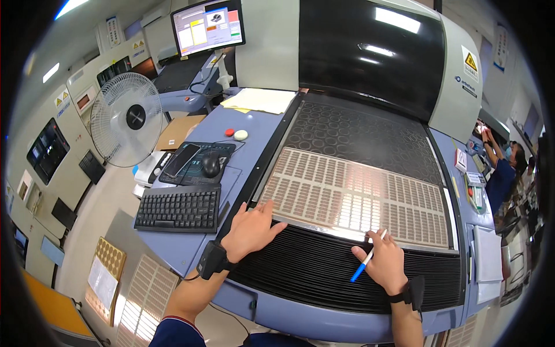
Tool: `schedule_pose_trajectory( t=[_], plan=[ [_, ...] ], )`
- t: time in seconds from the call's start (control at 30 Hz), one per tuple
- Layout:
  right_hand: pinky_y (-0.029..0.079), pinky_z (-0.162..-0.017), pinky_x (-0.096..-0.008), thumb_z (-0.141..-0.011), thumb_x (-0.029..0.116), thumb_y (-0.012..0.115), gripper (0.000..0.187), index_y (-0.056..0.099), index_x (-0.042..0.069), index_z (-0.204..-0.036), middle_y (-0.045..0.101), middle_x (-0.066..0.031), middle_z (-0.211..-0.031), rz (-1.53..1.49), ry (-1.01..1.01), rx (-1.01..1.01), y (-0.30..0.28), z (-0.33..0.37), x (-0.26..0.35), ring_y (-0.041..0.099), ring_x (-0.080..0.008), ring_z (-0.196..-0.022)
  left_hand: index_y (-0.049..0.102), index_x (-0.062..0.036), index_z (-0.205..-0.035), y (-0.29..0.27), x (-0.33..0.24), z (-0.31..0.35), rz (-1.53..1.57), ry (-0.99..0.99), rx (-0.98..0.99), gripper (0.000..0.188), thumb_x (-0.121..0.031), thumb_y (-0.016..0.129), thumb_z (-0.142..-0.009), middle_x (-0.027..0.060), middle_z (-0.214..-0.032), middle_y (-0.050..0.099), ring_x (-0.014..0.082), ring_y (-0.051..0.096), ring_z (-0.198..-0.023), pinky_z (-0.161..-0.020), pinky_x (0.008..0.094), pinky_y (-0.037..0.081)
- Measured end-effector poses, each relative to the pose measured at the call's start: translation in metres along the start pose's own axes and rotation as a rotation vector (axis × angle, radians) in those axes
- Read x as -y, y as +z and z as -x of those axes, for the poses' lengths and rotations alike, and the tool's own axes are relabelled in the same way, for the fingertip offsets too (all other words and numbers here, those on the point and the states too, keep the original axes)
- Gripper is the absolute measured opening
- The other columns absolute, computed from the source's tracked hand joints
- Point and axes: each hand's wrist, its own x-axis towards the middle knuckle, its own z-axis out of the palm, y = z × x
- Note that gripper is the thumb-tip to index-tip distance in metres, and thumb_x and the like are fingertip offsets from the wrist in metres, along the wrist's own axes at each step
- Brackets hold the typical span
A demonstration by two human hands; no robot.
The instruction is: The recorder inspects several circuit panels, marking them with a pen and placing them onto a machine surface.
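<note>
A flat copper-toned circuit board panel [358,194], patterned with rows of small units, lies on the black machine bed [347,130]. My left hand [250,231] rests with fingers spread at the panel's near left corner, fingertips on or close to its edge. At the near edge, right of the middle, my right hand [386,263] is closed round a white marker pen with a blue end [359,272]. Its fingertips are by the panel's edge. Each wrist wears a black strapped device. Below both hands runs a black ribbed cover [324,272].
Left of the bed are a keyboard [178,208], a mouse [213,164], a phone [182,159] and red and white buttons. A fan [128,118] and monitor [208,28] stand beyond. Behind the bed rises a dark machine hood [370,58]. White papers [487,254] lie right; another person [502,179] is farther off.
</note>
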Motion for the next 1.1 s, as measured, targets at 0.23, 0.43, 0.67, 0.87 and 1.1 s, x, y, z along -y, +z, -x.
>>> schedule_pose_trajectory(
  t=[0.23,0.43,0.67,0.87,1.1],
  plan=[
    [0.057,-0.079,-0.0509,-0.091,0.053,0.068,0.065,0.064,-0.006,-0.117,0.070,-0.0257,-0.091,-0.028,-0.071,-0.018,0.004,-0.003,0.004,0.068,-0.0467,-0.097,0.042,0.0044,-0.145,-0.014,0.006,0.006,-0.001,-0.033,-0.002,0.070,-0.043,0.061,-0.098,0.0274,-0.126,0.065,0.0448,0.064,-0.112,-0.106,0.0532,0.045],
    [0.058,-0.079,-0.0499,-0.092,0.050,0.069,0.058,0.062,-0.007,-0.100,0.068,-0.0305,-0.085,-0.084,-0.045,-0.032,0.010,0.001,-0.008,0.068,-0.0479,-0.094,0.052,0.0037,-0.141,-0.042,0.031,0.064,0.010,-0.154,-0.282,0.066,-0.040,0.067,-0.094,0.0273,-0.124,0.065,0.0447,0.062,-0.112,-0.098,0.0489,0.048],
    [0.056,-0.090,-0.0506,-0.094,0.048,0.068,0.059,0.064,-0.010,-0.108,0.068,-0.0372,-0.090,-0.003,-0.133,-0.110,0.020,0.003,-0.010,0.065,-0.0533,-0.104,0.054,0.0064,-0.136,-0.018,0.164,0.160,-0.246,-0.536,-0.687,0.060,-0.029,0.071,-0.091,0.0236,-0.117,0.069,0.0438,0.062,-0.111,-0.100,0.0496,0.046],
    [0.053,-0.098,-0.0518,-0.095,0.047,0.066,0.058,0.064,-0.009,-0.109,0.067,-0.0404,-0.093,0.019,-0.111,-0.086,0.020,0.004,-0.011,0.062,-0.0556,-0.112,0.059,0.0052,-0.133,-0.017,0.169,0.160,-0.034,-0.579,-0.675,0.050,-0.024,0.067,-0.093,0.0190,-0.096,0.073,0.0398,0.062,-0.106,-0.102,0.0498,0.044],
    [0.049,-0.103,-0.0527,-0.095,0.038,0.067,0.047,0.062,-0.005,-0.114,0.070,-0.0306,-0.086,0.033,-0.083,-0.047,0.025,0.002,-0.007,0.067,-0.0519,-0.099,0.069,0.0006,-0.121,-0.031,0.100,0.111,0.018,-0.299,-0.694,0.034,-0.017,0.067,-0.092,0.0168,-0.097,0.074,0.0371,0.067,-0.098,-0.095,0.0443,0.049]
  ],
)
